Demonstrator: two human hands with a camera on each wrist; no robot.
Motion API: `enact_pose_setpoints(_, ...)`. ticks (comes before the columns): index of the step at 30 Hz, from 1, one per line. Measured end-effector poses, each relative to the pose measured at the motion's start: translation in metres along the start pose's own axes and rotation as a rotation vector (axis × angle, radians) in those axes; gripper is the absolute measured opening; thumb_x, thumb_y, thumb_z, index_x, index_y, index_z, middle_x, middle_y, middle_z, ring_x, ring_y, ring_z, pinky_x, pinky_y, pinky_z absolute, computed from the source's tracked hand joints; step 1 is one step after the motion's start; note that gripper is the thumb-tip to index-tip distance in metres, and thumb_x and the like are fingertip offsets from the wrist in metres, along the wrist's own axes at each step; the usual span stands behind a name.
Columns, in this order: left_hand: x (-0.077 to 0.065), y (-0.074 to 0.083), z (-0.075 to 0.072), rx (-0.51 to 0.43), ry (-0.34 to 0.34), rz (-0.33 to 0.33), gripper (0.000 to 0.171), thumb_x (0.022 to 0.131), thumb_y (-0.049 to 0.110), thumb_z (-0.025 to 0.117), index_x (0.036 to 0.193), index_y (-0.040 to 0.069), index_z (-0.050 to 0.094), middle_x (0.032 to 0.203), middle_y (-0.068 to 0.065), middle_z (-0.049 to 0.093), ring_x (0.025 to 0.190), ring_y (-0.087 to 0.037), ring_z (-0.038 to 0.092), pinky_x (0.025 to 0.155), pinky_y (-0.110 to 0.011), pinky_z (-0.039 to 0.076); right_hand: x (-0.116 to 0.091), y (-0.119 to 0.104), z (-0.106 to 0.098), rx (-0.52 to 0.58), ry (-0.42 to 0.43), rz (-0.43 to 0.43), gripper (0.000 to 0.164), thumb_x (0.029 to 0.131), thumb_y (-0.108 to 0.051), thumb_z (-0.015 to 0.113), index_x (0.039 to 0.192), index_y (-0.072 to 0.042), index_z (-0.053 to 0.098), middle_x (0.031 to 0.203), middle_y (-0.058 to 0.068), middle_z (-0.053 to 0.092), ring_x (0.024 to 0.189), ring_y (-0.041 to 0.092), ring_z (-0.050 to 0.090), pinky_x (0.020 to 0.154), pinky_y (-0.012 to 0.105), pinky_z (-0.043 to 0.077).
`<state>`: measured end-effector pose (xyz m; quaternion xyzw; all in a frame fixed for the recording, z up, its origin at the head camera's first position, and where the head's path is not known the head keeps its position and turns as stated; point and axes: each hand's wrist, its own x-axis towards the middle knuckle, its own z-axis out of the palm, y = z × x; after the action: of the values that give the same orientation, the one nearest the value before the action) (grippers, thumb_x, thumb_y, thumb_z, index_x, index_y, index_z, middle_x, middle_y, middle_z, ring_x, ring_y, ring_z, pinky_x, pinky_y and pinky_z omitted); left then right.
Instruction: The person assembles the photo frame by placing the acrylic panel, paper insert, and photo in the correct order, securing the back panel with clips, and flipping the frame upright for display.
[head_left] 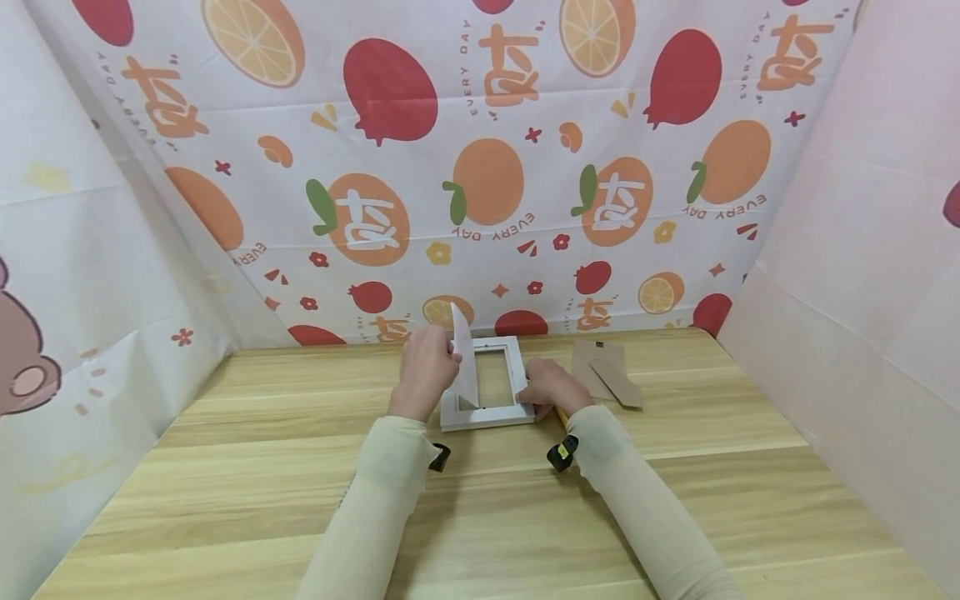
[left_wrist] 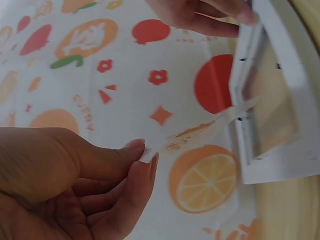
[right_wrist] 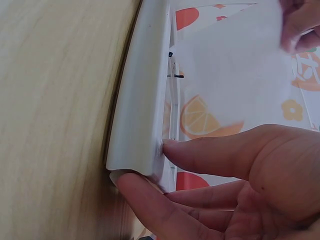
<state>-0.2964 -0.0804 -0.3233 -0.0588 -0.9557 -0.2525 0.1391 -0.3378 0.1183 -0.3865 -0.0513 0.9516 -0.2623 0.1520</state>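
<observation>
A white picture frame (head_left: 487,417) lies on the wooden table with its inner opening showing. My left hand (head_left: 427,362) pinches the edge of a thin white sheet of paper (head_left: 465,358) between thumb and fingertips. The sheet stands tilted up over the frame's left side; seen almost edge-on in the left wrist view, it shows some orange-brown marks. At the frame's right side, my right hand (head_left: 553,387) grips the border, thumb on the inner edge and a finger against the outside, as the right wrist view shows. Small black tabs (right_wrist: 176,76) line the frame's inner edge.
Right of the frame lies a brown backing board (head_left: 588,383) with a stand leg (head_left: 618,387) angled across it. A fruit-patterned cloth (head_left: 465,125) hangs behind the table (head_left: 495,517), with pale cloths at both sides. Something yellow shows beneath my right wrist.
</observation>
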Motion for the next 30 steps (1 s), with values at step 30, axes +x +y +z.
enact_pose_setpoints(30,0.003,-0.027,0.022,0.046,-0.069,-0.096,0.012,0.082,-0.01,0.064,0.093,-0.007,0.067,0.094,-0.025,0.071,0.081,-0.032,0.063,0.065,-0.044,0.052,0.002,0.0,0.002,-0.011,0.002,0.002,0.022,0.095,-0.015,0.074,0.106,-0.001,0.061,0.089,0.013,0.064,0.057,0.02,0.069,0.055,0.03,0.059)
